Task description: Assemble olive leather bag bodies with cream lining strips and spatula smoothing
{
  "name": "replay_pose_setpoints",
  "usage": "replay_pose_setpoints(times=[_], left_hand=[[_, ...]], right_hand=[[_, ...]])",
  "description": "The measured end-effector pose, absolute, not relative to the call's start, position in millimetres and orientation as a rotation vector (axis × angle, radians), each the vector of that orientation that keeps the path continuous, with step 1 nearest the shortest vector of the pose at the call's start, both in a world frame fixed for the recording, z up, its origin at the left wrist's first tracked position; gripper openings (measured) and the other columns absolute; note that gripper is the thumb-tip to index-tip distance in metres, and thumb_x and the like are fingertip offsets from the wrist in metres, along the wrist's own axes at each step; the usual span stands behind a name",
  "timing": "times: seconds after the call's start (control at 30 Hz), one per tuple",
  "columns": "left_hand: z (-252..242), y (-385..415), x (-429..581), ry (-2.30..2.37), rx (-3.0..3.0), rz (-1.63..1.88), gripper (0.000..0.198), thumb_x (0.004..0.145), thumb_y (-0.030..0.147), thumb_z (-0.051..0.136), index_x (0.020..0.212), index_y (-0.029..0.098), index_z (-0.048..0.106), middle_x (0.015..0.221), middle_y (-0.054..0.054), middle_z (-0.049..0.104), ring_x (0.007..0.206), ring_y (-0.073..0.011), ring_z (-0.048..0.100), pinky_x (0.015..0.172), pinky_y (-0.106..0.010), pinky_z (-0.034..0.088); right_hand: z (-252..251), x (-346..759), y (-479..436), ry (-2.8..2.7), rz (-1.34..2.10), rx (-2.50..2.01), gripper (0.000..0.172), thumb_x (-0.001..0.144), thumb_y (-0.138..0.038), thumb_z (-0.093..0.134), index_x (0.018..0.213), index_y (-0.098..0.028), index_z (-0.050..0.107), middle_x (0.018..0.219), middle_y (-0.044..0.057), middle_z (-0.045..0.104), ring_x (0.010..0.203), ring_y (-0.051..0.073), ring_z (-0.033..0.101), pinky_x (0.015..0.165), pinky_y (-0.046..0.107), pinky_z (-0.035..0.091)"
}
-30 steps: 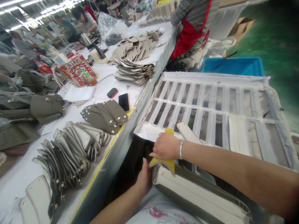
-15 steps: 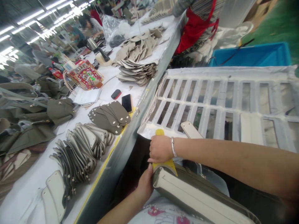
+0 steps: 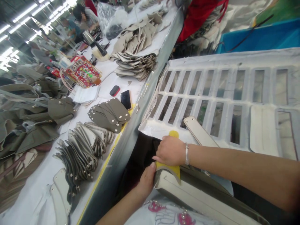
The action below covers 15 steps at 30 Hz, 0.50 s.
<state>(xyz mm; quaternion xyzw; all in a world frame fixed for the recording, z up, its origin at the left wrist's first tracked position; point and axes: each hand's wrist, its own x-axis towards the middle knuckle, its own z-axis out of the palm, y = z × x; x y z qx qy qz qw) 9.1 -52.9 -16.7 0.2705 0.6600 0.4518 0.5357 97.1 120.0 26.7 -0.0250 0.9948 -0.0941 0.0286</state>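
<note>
My right hand [image 3: 172,151] is closed round a flat yellow piece [image 3: 173,169], which looks like a template. Its rounded end sticks out above my fist, and its curved, pointed lower edge rests on the end of a bag. The bag [image 3: 194,195], olive with a cream stitched panel, lies across my lap. My left hand [image 3: 146,181] grips the bag's near corner, thumb beside the yellow piece; its other fingers are mostly hidden. Just beyond my right forearm, a cream strap piece with metal studs [image 3: 199,129] lies on a white slotted rack [image 3: 161,129].
Left, a white table [image 3: 30,193] carries stacked strap pieces [image 3: 79,153], olive flaps [image 3: 109,114], a phone [image 3: 126,99], olive bags [image 3: 28,125] and a red patterned box [image 3: 82,71]. A blue bin [image 3: 260,36] stands behind the rack. A person [image 3: 86,18] sits at the far end.
The view has shifted, so the rack looks larger and nearer. My right hand and the yellow piece appear slightly farther right against the bag's end. Both hands keep their grips.
</note>
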Motion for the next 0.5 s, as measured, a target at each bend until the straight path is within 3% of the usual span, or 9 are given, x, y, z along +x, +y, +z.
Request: replay_pose_setpoints(times=[0.1, 0.27, 0.4, 0.5], left_hand=[[-15, -48, 8, 1.507, 0.716, 1.06, 0.052, 0.086, 0.056, 0.035, 0.087, 0.016, 0.068, 0.083, -0.009, 0.066, 0.083, -0.025, 0.055, 0.081, -0.035, 0.04], [-16, -41, 6, 1.295, 0.96, 1.168, 0.044, 0.092, 0.044, 0.031, 0.115, 0.017, 0.058, 0.118, -0.007, 0.058, 0.112, -0.0236, 0.048, 0.098, -0.033, 0.034], [-18, -38, -8, 1.143, 0.941, 1.088, 0.044, 0.09, 0.044, 0.038, 0.122, 0.017, 0.054, 0.127, -0.007, 0.053, 0.119, -0.0237, 0.045, 0.102, -0.034, 0.03], [-17, -33, -23, 0.924, 0.738, 1.013, 0.056, 0.091, 0.053, 0.029, 0.123, 0.014, 0.054, 0.126, -0.011, 0.054, 0.119, -0.0257, 0.045, 0.103, -0.038, 0.03]], right_hand=[[23, 108, 113, 3.022, -0.364, 0.074, 0.052, 0.094, -0.039, 0.028, 0.068, -0.016, 0.066, 0.068, 0.008, 0.066, 0.065, 0.019, 0.06, 0.062, 0.032, 0.031], [24, 125, 92, 2.968, -0.464, 0.415, 0.052, 0.096, -0.039, 0.024, 0.074, -0.016, 0.066, 0.072, 0.01, 0.067, 0.067, 0.021, 0.059, 0.063, 0.034, 0.034], [38, 141, 77, 2.88, -0.332, 0.631, 0.049, 0.095, -0.04, 0.026, 0.079, -0.018, 0.066, 0.074, 0.008, 0.067, 0.068, 0.021, 0.061, 0.064, 0.032, 0.036], [58, 171, 70, 2.766, -0.246, 0.857, 0.052, 0.094, -0.045, 0.026, 0.073, -0.018, 0.065, 0.07, 0.008, 0.066, 0.067, 0.022, 0.061, 0.065, 0.033, 0.039]])
